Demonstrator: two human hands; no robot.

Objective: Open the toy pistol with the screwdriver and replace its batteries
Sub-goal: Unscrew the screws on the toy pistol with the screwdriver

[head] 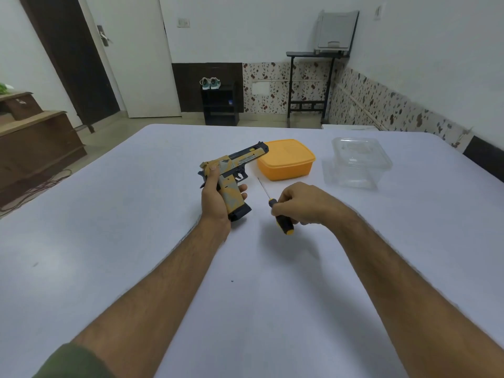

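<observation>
The left hand (215, 199) grips the toy pistol (234, 170) by its handle, fingers wrapped round it, holding it above the white tabletop (136, 214) with the barrel pointing away and to the right. The right hand (302, 203) grasps the screwdriver (278, 211) by its black and yellow handle, the thin shaft pointing up and away, apart from the pistol. Beyond the hands, a closed orange container (286, 159) sits on the tabletop, with a clear plastic container (360, 162) to its right.
</observation>
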